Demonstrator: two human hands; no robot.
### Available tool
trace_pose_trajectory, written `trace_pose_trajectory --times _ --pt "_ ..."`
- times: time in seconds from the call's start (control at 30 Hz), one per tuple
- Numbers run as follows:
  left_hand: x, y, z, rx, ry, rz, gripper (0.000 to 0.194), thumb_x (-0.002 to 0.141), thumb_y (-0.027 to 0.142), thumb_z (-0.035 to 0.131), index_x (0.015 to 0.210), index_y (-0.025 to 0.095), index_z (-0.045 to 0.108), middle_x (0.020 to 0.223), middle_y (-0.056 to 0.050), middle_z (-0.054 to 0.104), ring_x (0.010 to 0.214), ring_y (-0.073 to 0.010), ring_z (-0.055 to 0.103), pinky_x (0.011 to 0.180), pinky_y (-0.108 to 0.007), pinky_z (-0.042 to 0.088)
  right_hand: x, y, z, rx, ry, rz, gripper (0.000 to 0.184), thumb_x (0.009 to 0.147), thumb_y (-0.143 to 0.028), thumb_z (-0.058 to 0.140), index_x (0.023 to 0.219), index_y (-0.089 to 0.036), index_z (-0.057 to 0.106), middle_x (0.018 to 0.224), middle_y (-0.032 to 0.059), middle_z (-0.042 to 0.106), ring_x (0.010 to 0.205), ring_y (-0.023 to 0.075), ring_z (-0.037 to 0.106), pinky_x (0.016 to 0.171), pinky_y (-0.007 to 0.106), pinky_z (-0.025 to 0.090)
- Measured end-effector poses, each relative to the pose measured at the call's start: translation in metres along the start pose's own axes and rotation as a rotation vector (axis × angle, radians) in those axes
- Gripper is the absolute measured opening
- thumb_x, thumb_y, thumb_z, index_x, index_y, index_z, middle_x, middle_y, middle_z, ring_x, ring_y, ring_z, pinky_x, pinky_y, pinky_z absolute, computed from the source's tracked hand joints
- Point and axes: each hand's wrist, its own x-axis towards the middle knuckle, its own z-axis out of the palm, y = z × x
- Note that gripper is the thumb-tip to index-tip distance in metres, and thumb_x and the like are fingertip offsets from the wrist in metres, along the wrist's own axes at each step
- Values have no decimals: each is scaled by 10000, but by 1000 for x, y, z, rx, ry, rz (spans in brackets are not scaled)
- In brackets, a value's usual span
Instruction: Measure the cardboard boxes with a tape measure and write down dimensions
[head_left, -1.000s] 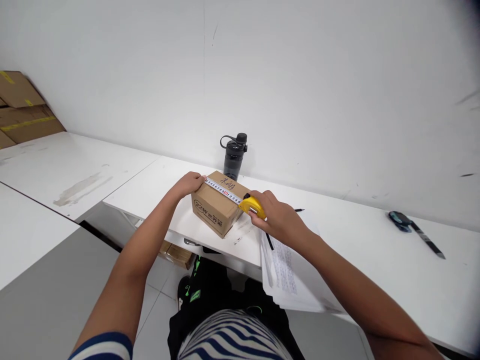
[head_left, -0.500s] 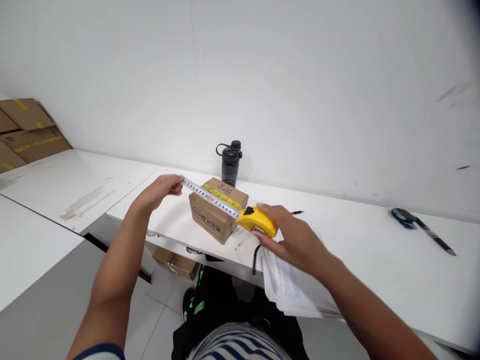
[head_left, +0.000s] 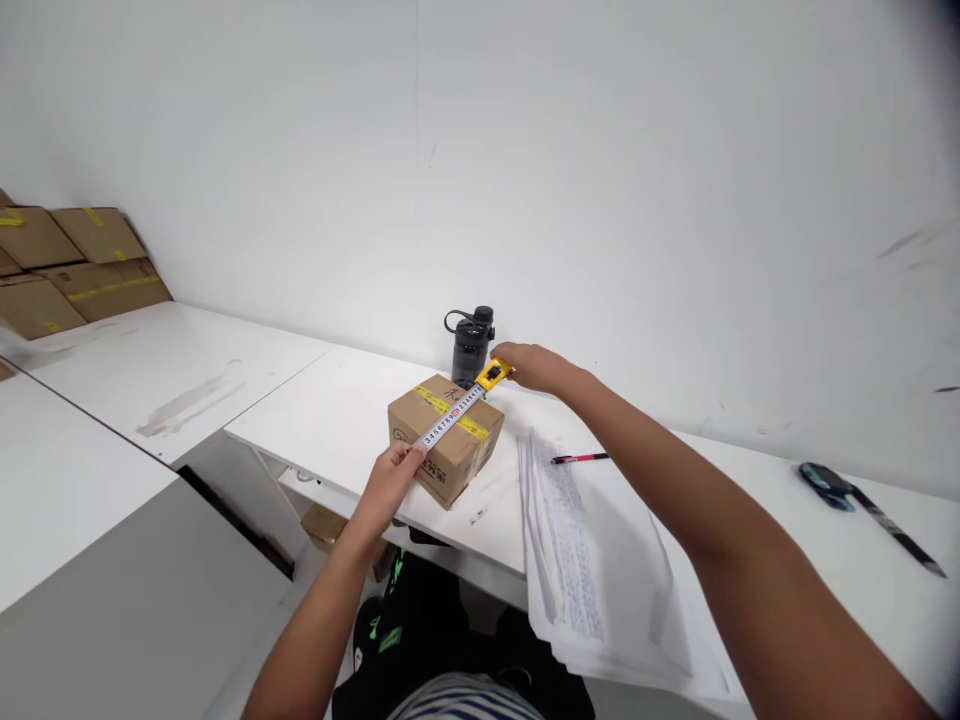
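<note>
Box (head_left: 452, 447): closed, with a yellow strip (head_left: 431, 400) across its top; sits on the white table (head_left: 345, 390), in front of the person at 12 o'clock.
Measuring blade (head_left: 454, 412): drawn out of its case and running over the box top from 7 o'clock to 1 o'clock, crossing the strip; by the look of it, this span is in place.
Left hand (head_left: 394, 478): at the box's 7 o'clock edge, fingers pinching the blade's free end.
Right hand (head_left: 529, 365): well apart from the left, at 1 o'clock of the box, gripping the yellow tape case (head_left: 495, 373) just beyond the far edge.
Bottle (head_left: 470, 345): upright behind the box, toward 12 o'clock.
Pen (head_left: 579, 459): lying unheld at 3 o'clock from the box; nothing is being written now.
Papers (head_left: 570, 560): at 4 o'clock, covered in marks too small to read, so I cannot tell which figures are noted and which are left.
</note>
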Motion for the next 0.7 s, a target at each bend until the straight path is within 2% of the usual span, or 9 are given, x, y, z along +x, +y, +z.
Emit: trace_pose_trajectory --times 0.07,0.1,0.13,0.23,0.3,0.43,0.57,0.7 --pt "4 -5 13 -61 288 47 493 683 472 753 1022 192 529 1059 -83 603 1040 -217 598 925 -340 475 9 -4 5 1 -8 -29 332 847 -86 573 1153 -212 591 1208 97 666 1017 242 646 767 309 453" --pt "5 -6 19 -112 374 36 603 684 439 769 1153 205 470 1205 -115 557 1169 -235 555 983 -353 459 11 -6 7 2 -10 -38 338 845 -83 573 1158 -209 596 1206 105 666 1017 245 646 766 310 450" --pt "5 -6 24 -174 405 5 705 702 428 768 1260 220 390 1310 -141 502 1251 -248 514 1014 -363 453 12 -8 8 2 -8 -44 343 844 -77 569 1162 -203 600 1209 114 664 1015 248 646 765 313 449" --pt "6 -3 37 -351 341 -88 856 767 448 727 1402 248 189 1433 -175 420 1306 -258 504 1017 -351 480 11 -10 11 9 3 -52 369 843 -64 560 1186 -192 598 1236 126 651 1027 252 642 780 320 450" --pt "8 -1 42 -405 328 -99 888 768 447 728 1414 260 149 1481 -171 380 1323 -251 501 1039 -330 476 8 -10 11 17 11 -57 394 842 -62 560 1212 -197 589 1259 115 642 1051 248 636 802 319 454" --pt "13 1 46 -439 343 -87 882 761 428 730 1402 268 147 1515 -153 341 1348 -240 477 1095 -333 437 1 -9 13 25 38 -47 402 849 -65 549 1228 -196 581 1267 107 636 1050 248 637 808 320 461" --pt "14 3 44 -404 354 -82 864 755 425 724 1391 247 167 1488 -163 334 1343 -245 463 1084 -345 435 -8 -12 12 33 76 -37 427 857 -66 542 1265 -193 557 1323 117 602 1045 240 639 794 311 465" --pt "12 0 37 -208 517 -20 705 725 409 743 1272 238 332 1428 -141 330 1370 -254 383 1120 -383 375 -23 -18 4 33 136 -38 441 882 -91 521 1314 -179 516 1373 122 565 1068 244 621 771 309 450"
